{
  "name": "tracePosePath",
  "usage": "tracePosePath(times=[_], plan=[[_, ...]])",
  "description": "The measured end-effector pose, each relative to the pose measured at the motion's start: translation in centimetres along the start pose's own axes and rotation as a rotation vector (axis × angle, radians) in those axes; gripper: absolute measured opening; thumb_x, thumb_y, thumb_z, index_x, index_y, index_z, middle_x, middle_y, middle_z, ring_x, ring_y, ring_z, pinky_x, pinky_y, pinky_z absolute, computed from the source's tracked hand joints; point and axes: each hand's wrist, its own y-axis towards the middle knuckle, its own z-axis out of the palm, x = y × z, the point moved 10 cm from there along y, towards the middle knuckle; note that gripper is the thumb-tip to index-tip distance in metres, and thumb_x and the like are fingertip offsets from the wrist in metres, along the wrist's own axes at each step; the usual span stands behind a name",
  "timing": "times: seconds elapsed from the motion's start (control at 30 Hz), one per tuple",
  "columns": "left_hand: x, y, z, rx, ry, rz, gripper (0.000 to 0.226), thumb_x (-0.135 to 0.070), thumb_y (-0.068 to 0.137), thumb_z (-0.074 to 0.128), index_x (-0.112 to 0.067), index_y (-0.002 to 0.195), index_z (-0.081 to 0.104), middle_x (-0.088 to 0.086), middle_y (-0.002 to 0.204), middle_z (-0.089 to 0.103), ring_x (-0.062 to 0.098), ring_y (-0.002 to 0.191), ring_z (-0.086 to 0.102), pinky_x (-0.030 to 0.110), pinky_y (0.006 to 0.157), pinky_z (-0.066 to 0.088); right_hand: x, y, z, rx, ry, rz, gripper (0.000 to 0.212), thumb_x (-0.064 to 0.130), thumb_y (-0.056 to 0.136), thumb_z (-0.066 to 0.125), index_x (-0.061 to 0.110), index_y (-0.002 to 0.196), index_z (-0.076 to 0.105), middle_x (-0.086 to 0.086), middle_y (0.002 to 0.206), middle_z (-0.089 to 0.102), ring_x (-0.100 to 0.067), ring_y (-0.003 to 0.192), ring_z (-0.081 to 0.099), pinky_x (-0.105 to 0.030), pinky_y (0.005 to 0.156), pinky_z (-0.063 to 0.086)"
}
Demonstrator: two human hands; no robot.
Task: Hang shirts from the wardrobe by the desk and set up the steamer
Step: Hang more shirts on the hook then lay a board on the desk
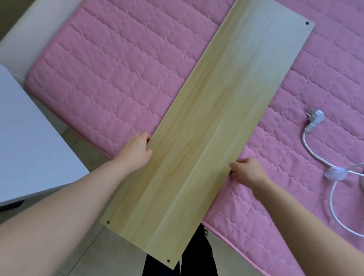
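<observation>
Left hand (136, 151) and right hand (248, 170) grip opposite long edges of the wooden board (219, 119) above the pink bed (121, 64)

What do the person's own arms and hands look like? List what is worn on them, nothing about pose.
Both forearms are bare right up to the frame edge: no sleeves show. The left hand and the right hand wear no gloves, and no rings, watch or bracelets are visible. Fingernails cannot be made out clearly. No markings show on either arm.
</observation>
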Motion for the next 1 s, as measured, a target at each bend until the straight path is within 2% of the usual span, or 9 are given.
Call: tracePosePath(times=[0.1,0.2,0.37,0.43,0.57,0.67,0.77,0.9,1.0], plan=[[-1.9,2.7,-0.7,-0.024,-0.026,0.012,0.043,-0.014,0.084,0.054,-0.010,0.127,0.054,0.016,0.124,0.059,0.034,0.115,0.055,0.042,0.098,0.044,2.4,2.3,-2.1,-0.066,0.018,-0.039,0.020,0.015,0.076,0.057,-0.001,0.077,0.067,-0.014,0.071,0.067,-0.031,0.073,0.063,-0.042,0.077,0.053],[-4.0,4.8,-1.1,-0.034,-0.084,-0.011,0.050,-0.017,0.087,0.057,-0.009,0.135,0.048,0.016,0.130,0.058,0.033,0.122,0.051,0.040,0.101,0.041,3.2,4.2,-2.7,-0.105,0.016,-0.038,0.036,0.028,0.069,0.060,-0.003,0.085,0.066,-0.021,0.087,0.071,-0.039,0.088,0.067,-0.052,0.083,0.055],[-3.9,6.4,-0.7,0.003,-0.155,-0.091,0.051,-0.024,0.086,0.064,-0.013,0.133,0.045,0.014,0.128,0.059,0.032,0.119,0.054,0.041,0.099,0.043,4.0,2.4,-1.9,-0.163,-0.273,-0.074,0.043,0.025,0.084,0.068,-0.003,0.110,0.048,-0.011,0.099,0.060,-0.030,0.095,0.057,-0.034,0.071,0.042],[-3.4,6.1,-0.7,0.010,-0.169,-0.111,0.049,-0.024,0.086,0.066,-0.013,0.129,0.046,0.012,0.126,0.059,0.032,0.117,0.055,0.041,0.099,0.043,3.0,2.0,-1.2,-0.138,-0.288,-0.059,0.035,0.023,0.083,0.069,-0.004,0.102,0.057,-0.016,0.097,0.067,-0.034,0.094,0.062,-0.035,0.071,0.047],[-2.2,4.3,-0.1,0.009,-0.176,-0.157,0.047,-0.029,0.086,0.068,-0.009,0.123,0.047,0.014,0.121,0.060,0.033,0.114,0.055,0.039,0.094,0.045,0.7,0.2,0.3,-0.066,-0.274,-0.023,0.019,0.008,0.078,0.062,-0.004,0.065,0.068,-0.015,0.068,0.071,-0.030,0.073,0.068,-0.035,0.068,0.055],[-1.0,2.3,0.3,0.016,-0.194,-0.187,0.048,-0.032,0.084,0.070,-0.008,0.121,0.049,0.014,0.122,0.060,0.031,0.113,0.056,0.038,0.091,0.045,-0.7,-2.1,2.9,-0.005,-0.339,-0.033,0.018,0.011,0.077,0.066,0.003,0.063,0.058,-0.009,0.062,0.058,-0.023,0.060,0.054,-0.027,0.047,0.037],[-0.3,0.1,0.3,0.036,-0.199,-0.201,0.047,-0.033,0.083,0.072,-0.009,0.118,0.052,0.011,0.118,0.062,0.030,0.108,0.058,0.036,0.083,0.047,-2.7,-3.4,4.6,0.018,-0.290,0.009,0.030,0.012,0.076,0.069,0.011,0.058,0.045,-0.005,0.057,0.050,-0.019,0.058,0.046,-0.026,0.044,0.028],[0.1,-2.9,-0.8,0.020,-0.244,-0.189,0.037,-0.029,0.080,0.075,-0.012,0.105,0.055,0.007,0.104,0.064,0.024,0.094,0.059,0.031,0.076,0.043,-4.1,-4.7,6.0,0.048,-0.148,0.051,0.023,0.013,0.075,0.074,0.010,0.064,0.054,-0.003,0.063,0.056,-0.020,0.064,0.053,-0.026,0.048,0.033],[-0.2,-5.1,-2.3,-0.030,-0.274,-0.133,0.031,-0.026,0.081,0.075,-0.014,0.098,0.052,0.004,0.093,0.062,0.023,0.084,0.057,0.032,0.072,0.042,-4.4,-5.9,7.9,0.126,-0.025,0.069,0.008,0.005,0.075,0.072,0.006,0.075,0.064,-0.007,0.077,0.066,-0.016,0.066,0.060,-0.026,0.057,0.049]])
